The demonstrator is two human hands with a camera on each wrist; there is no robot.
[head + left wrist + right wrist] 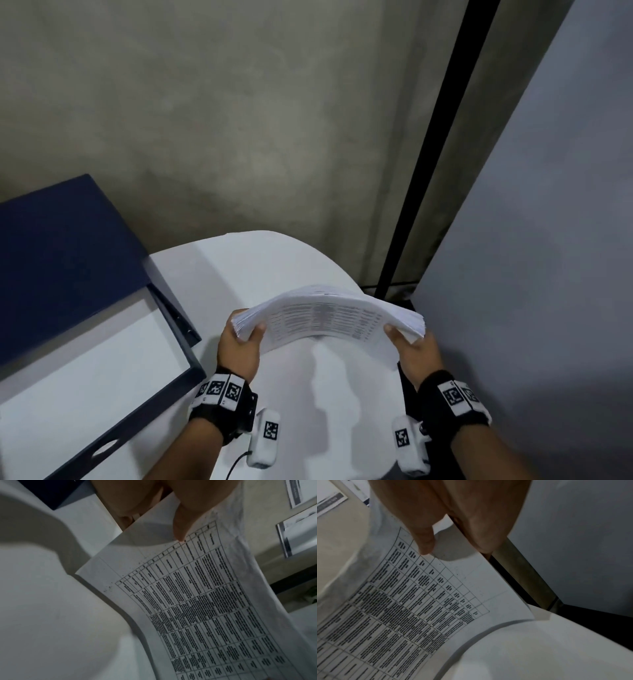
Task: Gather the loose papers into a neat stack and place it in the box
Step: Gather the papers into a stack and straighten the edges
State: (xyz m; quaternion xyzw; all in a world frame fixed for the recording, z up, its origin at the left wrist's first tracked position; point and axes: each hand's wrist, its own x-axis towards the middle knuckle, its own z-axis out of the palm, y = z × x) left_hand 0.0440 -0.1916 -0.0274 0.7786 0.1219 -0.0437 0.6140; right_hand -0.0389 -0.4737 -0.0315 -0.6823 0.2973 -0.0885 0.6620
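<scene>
The stack of papers (327, 317) is held clear above the white round worktop (274, 270), bowed upward at its middle, edges roughly aligned. Its near face carries a printed table of dense text, legible as a grid only in the wrist views. The left hand (238, 346) grips the left end, thumb (181, 524) on the printed face; the right hand (416, 353) grips the right end likewise. The dark blue box (164, 329) lies open at the left, touching nothing held, its interior white. The wrist views alone show framed notices (298, 536) on the wall.
</scene>
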